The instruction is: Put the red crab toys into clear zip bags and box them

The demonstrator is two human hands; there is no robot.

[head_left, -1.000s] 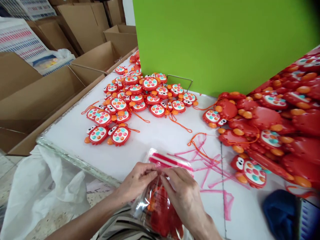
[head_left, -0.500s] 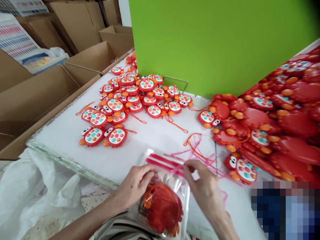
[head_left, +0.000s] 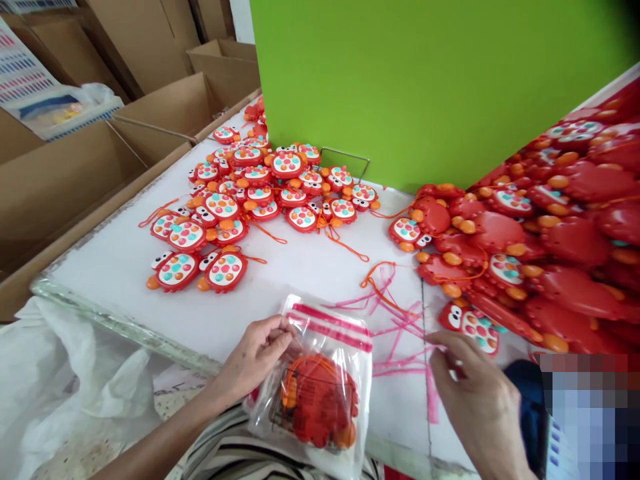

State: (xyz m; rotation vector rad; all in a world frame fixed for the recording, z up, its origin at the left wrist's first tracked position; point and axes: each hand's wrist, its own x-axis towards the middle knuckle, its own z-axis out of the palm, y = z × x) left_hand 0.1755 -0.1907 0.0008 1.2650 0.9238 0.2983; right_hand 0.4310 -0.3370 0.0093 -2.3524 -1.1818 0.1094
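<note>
My left hand (head_left: 253, 357) pinches the left edge of a clear zip bag (head_left: 345, 347) with a pink seal band. The bag lies at the table's near edge, and a red crab toy (head_left: 320, 400) with an orange cord is inside it. My right hand (head_left: 477, 397) is off to the right of the bag, fingers curled together. A thin pink strip (head_left: 431, 400) hangs at its fingertips, beside a loose scatter of pink strips (head_left: 400, 327) on the white table (head_left: 310, 273).
Several red crab toys (head_left: 225, 270) lie spread at the table's middle and back. A big heap of them (head_left: 550, 227) fills the right side. A green board (head_left: 425, 87) stands behind. Cardboard boxes (head_left: 75, 173) line the left, with a white plastic bag (head_left: 65, 380) below the table edge.
My right hand left the bag's seal and swung right toward the pink strips, drawing a strip away. My left hand kept its hold on the bag, which now lies flatter.
</note>
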